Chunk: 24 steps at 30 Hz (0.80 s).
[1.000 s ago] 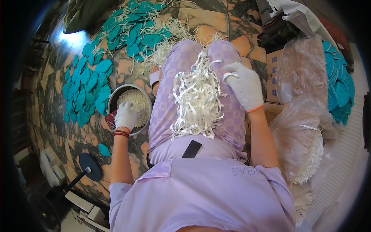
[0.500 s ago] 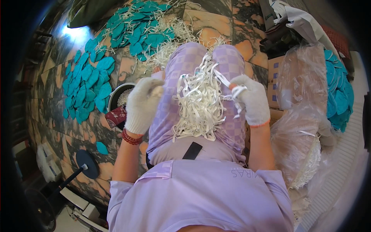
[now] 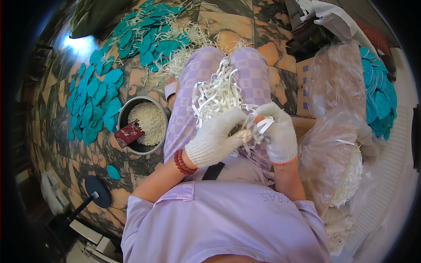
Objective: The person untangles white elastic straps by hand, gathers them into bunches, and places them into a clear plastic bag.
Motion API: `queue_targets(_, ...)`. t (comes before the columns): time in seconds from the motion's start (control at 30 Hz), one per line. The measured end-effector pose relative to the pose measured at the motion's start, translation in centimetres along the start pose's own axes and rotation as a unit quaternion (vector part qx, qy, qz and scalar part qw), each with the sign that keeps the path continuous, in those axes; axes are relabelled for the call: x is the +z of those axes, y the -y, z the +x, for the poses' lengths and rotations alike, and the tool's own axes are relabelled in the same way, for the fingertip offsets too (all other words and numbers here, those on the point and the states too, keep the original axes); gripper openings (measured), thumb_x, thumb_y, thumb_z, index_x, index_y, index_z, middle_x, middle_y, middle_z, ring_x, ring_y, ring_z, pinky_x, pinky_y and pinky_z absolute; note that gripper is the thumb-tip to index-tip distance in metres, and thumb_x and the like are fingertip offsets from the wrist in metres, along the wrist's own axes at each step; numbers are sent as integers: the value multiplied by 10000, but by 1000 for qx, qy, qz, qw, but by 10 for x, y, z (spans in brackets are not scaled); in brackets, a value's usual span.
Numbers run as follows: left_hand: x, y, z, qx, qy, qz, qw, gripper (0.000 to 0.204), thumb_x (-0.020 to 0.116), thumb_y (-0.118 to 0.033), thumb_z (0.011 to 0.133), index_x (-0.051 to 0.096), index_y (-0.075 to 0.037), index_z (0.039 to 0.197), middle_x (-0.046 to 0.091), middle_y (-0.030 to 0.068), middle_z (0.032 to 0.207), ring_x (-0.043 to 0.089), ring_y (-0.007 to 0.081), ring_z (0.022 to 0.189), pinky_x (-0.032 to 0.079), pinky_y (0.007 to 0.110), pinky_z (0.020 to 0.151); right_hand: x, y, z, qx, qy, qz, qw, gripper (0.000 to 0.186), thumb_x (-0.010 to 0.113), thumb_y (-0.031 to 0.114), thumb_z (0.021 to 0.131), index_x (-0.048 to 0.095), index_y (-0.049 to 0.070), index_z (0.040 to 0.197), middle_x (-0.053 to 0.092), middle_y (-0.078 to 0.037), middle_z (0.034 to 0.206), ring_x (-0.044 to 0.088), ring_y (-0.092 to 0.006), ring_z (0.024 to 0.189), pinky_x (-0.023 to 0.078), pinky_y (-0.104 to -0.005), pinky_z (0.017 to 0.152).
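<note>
My right hand (image 3: 279, 133), in a white knit glove, grips a white strap (image 3: 264, 125) that loops out above its fingers. Close beside it, over my lap, is my left hand (image 3: 218, 136), also gloved, its thumb and fingers closed together near the strap. Whatever those left fingers hold is too small or hidden to make out. Under and beyond both hands a tangled heap of thin white straps (image 3: 217, 94) lies across my thighs. To my left stands a round grey pot (image 3: 165, 117) with many small white beads (image 3: 151, 120) inside and a dark red patterned packet (image 3: 128, 134) at its rim.
Teal leaf-shaped pieces (image 3: 94, 98) lie in piles on the marble floor at left, with another pile (image 3: 151, 35) mixed with straps ahead. On my right are a clear plastic bag (image 3: 335, 87), a carton (image 3: 302, 87) and more teal pieces (image 3: 378, 96). A black round base (image 3: 97, 191) stands lower left.
My left hand has moved right, from beside the pot to my right hand, uncovering the beads. My right hand has come slightly inward and down, still gripping the strap.
</note>
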<state>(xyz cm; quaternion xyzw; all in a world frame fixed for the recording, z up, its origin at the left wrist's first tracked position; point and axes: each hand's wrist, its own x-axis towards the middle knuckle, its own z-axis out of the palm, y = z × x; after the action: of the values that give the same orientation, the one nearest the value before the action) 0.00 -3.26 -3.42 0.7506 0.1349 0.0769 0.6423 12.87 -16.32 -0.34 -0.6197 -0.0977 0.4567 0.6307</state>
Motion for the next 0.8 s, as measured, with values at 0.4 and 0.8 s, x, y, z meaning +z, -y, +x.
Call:
queue_targets(0.4, -9, -11, 6, -125, 15, -100, 987, 216, 641, -200, 914, 609, -6, 1002, 555, -30, 828, 505, 57, 732, 443, 247, 626, 5, -10, 6, 20, -22, -30, 999, 209, 577, 47, 828, 683, 10, 1004, 639, -47, 777, 523, -70, 591, 421, -209, 524)
queue_targets(0.8, -10, -11, 4, -196, 23, -225, 954, 222, 581, -249, 968, 608, -33, 925, 599, -12, 711, 531, 41, 570, 399, 198, 505, 5, -16, 11, -8, -33, 129, 991, 179, 508, 45, 875, 576, 33, 1040, 529, -6, 781, 494, -72, 583, 431, -214, 532)
